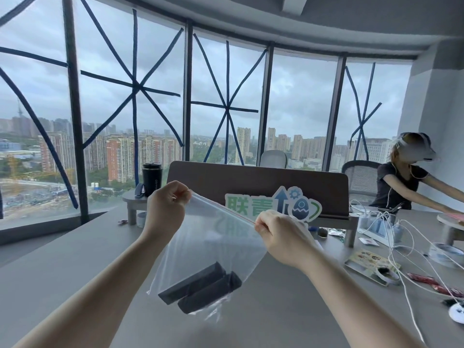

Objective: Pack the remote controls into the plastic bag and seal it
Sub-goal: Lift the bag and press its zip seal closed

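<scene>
Above the grey worktop (62, 267) hangs the plastic bag (213, 249), 2 remote controls (200, 287) already at its bottom. Left hand (167, 209) and right hand (278, 233) each pinch one end of the bag's top strip; sealing seemingly remains.

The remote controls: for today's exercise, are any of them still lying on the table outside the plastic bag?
No, both remote controls sit at the bottom of the plastic bag, which both hands hold up.
</scene>
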`<state>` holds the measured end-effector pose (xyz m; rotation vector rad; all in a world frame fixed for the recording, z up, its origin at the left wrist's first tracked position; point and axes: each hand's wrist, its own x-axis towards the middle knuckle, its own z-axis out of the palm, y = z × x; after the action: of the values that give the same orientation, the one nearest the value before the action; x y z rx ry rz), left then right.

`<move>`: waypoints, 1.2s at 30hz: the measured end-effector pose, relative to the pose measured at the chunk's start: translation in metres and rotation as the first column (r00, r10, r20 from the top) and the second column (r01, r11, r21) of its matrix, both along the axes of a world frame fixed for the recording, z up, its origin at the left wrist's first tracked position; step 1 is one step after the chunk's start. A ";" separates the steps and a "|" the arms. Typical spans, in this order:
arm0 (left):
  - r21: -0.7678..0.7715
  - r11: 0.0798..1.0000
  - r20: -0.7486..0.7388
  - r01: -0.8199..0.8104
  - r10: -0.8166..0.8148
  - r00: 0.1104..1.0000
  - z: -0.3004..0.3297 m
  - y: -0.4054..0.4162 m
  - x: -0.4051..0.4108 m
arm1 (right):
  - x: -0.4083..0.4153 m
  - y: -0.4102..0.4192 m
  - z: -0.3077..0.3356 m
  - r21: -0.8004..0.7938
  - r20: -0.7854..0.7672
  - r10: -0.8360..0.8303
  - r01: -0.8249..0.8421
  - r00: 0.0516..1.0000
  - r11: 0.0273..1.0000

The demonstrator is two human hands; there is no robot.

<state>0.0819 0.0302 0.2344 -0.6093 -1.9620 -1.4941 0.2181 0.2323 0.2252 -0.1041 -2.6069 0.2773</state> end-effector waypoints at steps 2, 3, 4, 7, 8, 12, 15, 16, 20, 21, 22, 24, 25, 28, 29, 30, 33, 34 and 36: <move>0.012 1.000 0.016 -0.007 0.007 1.000 0.000 -0.006 -0.004 | 0.002 -0.002 0.002 0.038 -0.018 0.002 -0.002 1.000 0.999; 0.025 1.000 0.030 -0.004 0.004 1.000 0.001 -0.009 -0.006 | 0.003 -0.004 0.004 0.049 -0.026 0.009 -0.007 1.000 0.999; 0.042 0.999 0.043 0.000 -0.002 0.999 0.000 -0.011 -0.008 | 0.004 -0.005 0.006 0.056 -0.030 0.014 -0.012 0.999 0.998; 0.104 0.994 0.078 0.033 -0.041 0.996 -0.001 -0.018 -0.014 | 0.007 -0.008 0.013 0.084 -0.037 0.011 -0.008 0.999 0.996; 0.121 0.991 0.092 0.052 -0.064 0.994 -0.002 -0.021 -0.018 | 0.007 -0.010 0.014 0.095 -0.041 0.008 -0.004 0.999 0.995; 0.163 0.984 0.119 0.064 -0.084 0.989 -0.007 -0.028 -0.034 | 0.000 -0.018 0.020 0.169 -0.075 -0.025 0.037 0.997 0.985; 0.168 0.985 0.131 0.034 -0.057 0.990 -0.011 -0.031 -0.043 | -0.015 -0.020 0.021 0.155 -0.122 -0.029 0.048 0.992 0.987; 0.164 0.986 0.152 0.029 -0.054 0.987 -0.014 -0.031 -0.048 | -0.023 -0.020 0.020 0.151 -0.139 -0.033 0.054 0.990 0.987; 0.158 0.987 0.264 0.008 -0.050 0.963 -0.031 -0.035 -0.084 | -0.081 -0.016 0.013 0.043 -0.121 -0.064 0.070 0.991 0.997; 0.172 0.985 0.291 0.018 -0.068 0.954 -0.032 -0.037 -0.096 | -0.102 -0.016 0.012 -0.022 -0.109 -0.066 0.064 0.992 0.998; 0.192 0.981 0.314 0.027 -0.088 0.946 -0.031 -0.038 -0.109 | -0.126 -0.016 0.012 -0.088 -0.111 -0.060 0.051 0.992 0.995; 0.227 0.973 0.336 0.038 -0.115 0.935 -0.020 -0.041 -0.139 | -0.171 -0.019 0.015 -0.209 -0.154 -0.069 0.036 0.986 0.977; 0.241 0.970 0.341 0.041 -0.124 0.932 -0.014 -0.044 -0.155 | -0.191 -0.021 0.019 -0.256 -0.178 -0.083 0.035 0.981 0.966; 0.261 0.965 0.347 0.026 -0.119 0.930 -0.004 -0.056 -0.198 | -0.235 -0.033 0.021 -0.301 -0.270 -0.059 -0.026 0.961 0.953; 0.265 0.964 0.357 0.009 -0.107 0.928 -0.007 -0.061 -0.210 | -0.244 -0.038 0.016 -0.306 -0.285 -0.037 -0.054 0.958 0.951; 0.277 0.961 0.366 -0.007 -0.099 0.925 -0.015 -0.067 -0.220 | -0.251 -0.043 0.007 -0.306 -0.289 -0.007 -0.085 0.957 0.948; 0.311 0.950 0.419 -0.035 -0.104 0.902 -0.053 -0.083 -0.236 | -0.262 -0.054 -0.037 -0.356 -0.213 0.087 -0.160 0.973 0.920; 0.315 0.948 0.438 -0.044 -0.105 0.893 -0.069 -0.087 -0.239 | -0.263 -0.056 -0.053 -0.369 -0.172 0.104 -0.161 0.980 0.915; 0.308 0.949 0.470 -0.070 -0.088 0.878 -0.103 -0.094 -0.236 | -0.262 -0.060 -0.083 -0.365 -0.088 0.108 -0.132 0.990 0.922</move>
<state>-0.1540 -0.0638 0.1319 -0.1061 -1.9913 -2.0648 -0.0441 0.1728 0.1425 -0.0635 -2.4684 0.8030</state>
